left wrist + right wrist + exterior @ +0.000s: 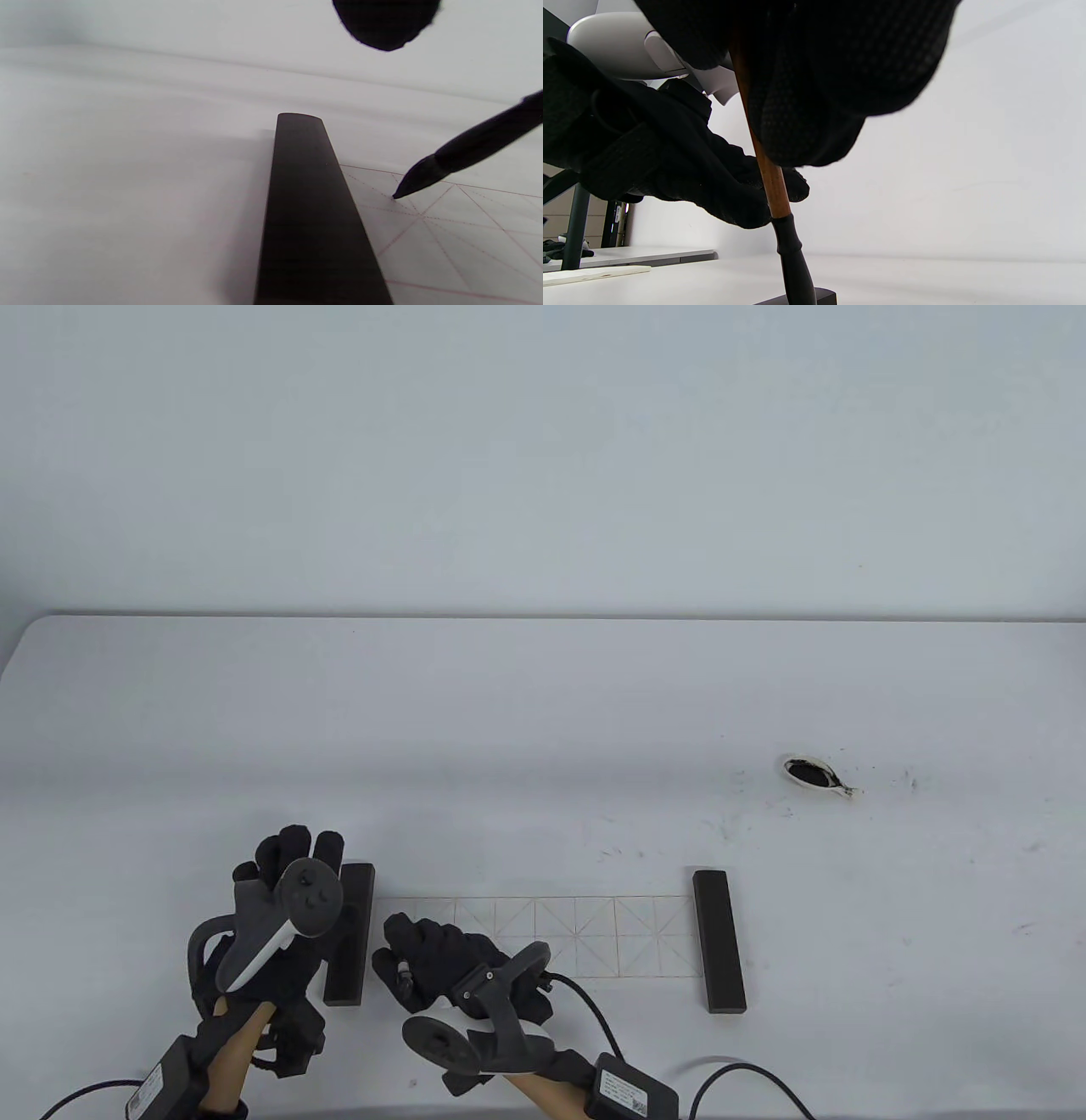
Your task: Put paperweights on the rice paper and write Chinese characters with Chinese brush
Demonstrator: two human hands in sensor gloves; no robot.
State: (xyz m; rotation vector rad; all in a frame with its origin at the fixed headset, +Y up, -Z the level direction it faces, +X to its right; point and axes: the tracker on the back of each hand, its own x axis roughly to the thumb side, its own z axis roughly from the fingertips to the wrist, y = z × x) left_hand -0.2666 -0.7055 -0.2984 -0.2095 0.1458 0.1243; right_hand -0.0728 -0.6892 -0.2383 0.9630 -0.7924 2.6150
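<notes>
The right hand [441,963] grips the brush [466,150], its tip at the rice paper [594,937] grid's first cell; lower it gently. The left hand [288,916], fingers relaxed, rests beside the paperweight [349,933]

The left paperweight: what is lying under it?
Under the left paperweight lies the left edge of the gridded rice paper. How far the paper reaches beneath it is covered.

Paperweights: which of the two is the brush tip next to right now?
The left paperweight, beside the left hand. The brush tip touches the rice paper just right of it; the right paperweight lies alone at the far end.
</notes>
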